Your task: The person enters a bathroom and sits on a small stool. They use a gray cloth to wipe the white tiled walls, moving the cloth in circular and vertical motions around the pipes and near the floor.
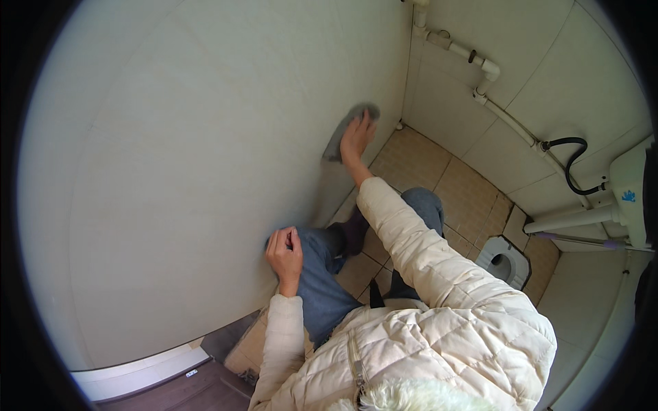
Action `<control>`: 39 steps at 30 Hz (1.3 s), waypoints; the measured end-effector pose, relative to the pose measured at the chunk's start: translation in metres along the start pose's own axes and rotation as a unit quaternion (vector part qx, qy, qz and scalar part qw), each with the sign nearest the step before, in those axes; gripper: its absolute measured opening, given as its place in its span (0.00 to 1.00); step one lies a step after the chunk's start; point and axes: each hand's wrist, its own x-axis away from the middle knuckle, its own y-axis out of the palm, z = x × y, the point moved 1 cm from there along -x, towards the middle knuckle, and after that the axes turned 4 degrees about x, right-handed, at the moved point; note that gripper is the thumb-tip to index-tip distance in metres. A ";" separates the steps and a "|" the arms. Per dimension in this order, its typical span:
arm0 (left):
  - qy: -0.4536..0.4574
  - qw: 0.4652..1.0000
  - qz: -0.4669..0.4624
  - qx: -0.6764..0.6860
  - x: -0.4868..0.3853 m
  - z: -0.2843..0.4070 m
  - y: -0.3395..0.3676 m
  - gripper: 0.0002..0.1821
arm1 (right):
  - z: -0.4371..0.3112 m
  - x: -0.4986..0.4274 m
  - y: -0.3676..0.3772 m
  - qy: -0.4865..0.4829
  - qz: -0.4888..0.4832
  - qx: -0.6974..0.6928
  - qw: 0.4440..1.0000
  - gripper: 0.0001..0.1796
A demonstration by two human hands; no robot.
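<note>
My right hand (358,137) presses a grey cloth (336,144) flat against the pale wall (205,154), low down near the corner. The fingers lie spread over the cloth, and its upper end looks blurred. My left hand (286,255) rests on my bent knee in blue jeans (318,287), close to the wall, with its fingers curled in. I see nothing in the left hand.
White pipes (509,120) run along the wall on the right, with a black hose (578,154) leading to a cistern (628,195). A squat toilet (504,263) is set in the tan tiled floor (411,154). A dark doorway floor (190,388) shows at the lower left.
</note>
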 end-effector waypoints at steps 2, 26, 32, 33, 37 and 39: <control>-0.004 1.000 0.000 -0.007 0.001 0.000 0.000 0.01 | 0.031 0.040 0.003 0.081 -0.064 0.104 0.989 0.30; -0.016 0.999 0.003 0.027 0.001 -0.005 0.001 0.02 | 0.003 -0.003 -0.018 -0.176 -0.020 0.035 0.984 0.28; 0.003 1.000 -0.004 0.008 0.002 -0.004 -0.003 0.03 | -0.051 0.142 -0.048 -0.292 -0.111 -0.057 0.948 0.32; 0.011 1.000 -0.002 0.007 0.002 -0.004 -0.003 0.03 | -0.066 0.145 -0.052 -0.307 -0.116 -0.068 0.942 0.32; -0.004 1.000 0.001 0.015 0.006 -0.004 -0.003 0.03 | -0.147 0.098 -0.065 -0.429 -0.063 -0.126 0.892 0.32; -0.005 1.000 -0.002 0.016 0.007 -0.005 -0.003 0.03 | -0.203 0.067 -0.069 -0.501 -0.030 -0.134 0.854 0.32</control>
